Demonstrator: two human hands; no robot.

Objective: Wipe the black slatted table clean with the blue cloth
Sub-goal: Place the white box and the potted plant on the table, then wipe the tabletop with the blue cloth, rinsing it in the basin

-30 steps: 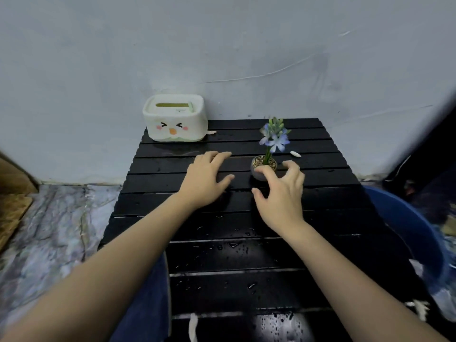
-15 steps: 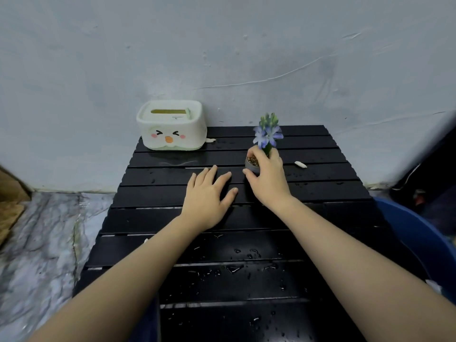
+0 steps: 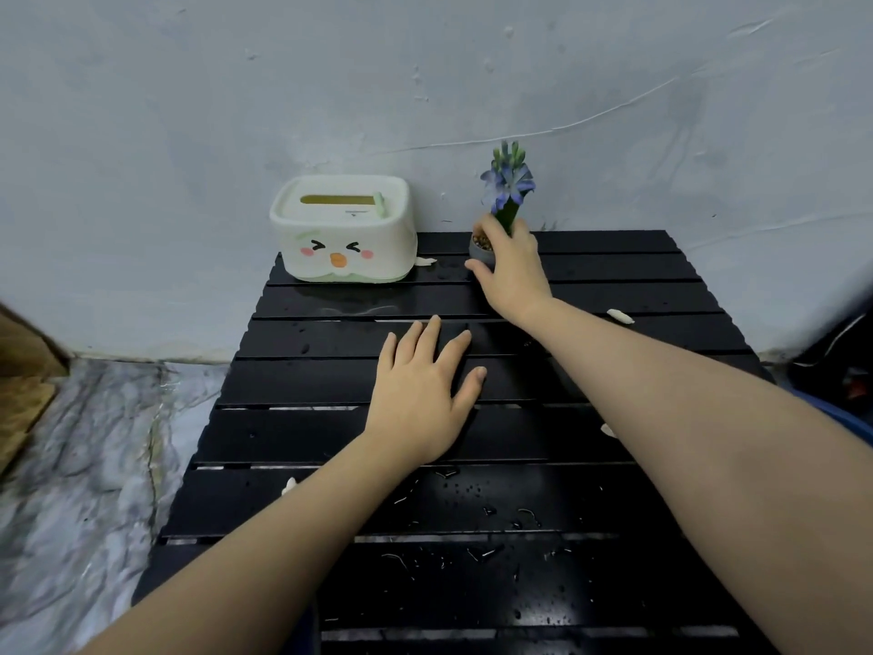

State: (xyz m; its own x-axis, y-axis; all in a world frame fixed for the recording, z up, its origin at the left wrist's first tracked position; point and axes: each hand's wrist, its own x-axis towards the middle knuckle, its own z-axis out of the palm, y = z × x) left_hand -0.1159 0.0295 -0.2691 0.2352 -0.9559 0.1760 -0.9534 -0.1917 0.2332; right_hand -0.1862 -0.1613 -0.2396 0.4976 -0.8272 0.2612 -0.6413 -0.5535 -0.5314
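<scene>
Since the earlier frame, the small flower pot (image 3: pixel 482 250) has been carried to the back edge of the tabletop (image 3: pixel 307 385), beside the tissue box (image 3: pixel 342 229), gripped by the right hand (image 3: pixel 512 269); the left hand (image 3: pixel 423 394) lies flat and open. No blue cloth is seen, so wiping is judged not yet begun.

I see a pale grey-blue wall (image 3: pixel 425 87) filling the upper frame, scuffed, with a thin crack line running toward the upper right. Marbled grey floor (image 3: pixel 80 465) lies lower left; a brown mat (image 3: pixel 23 394) sits at the left edge.
</scene>
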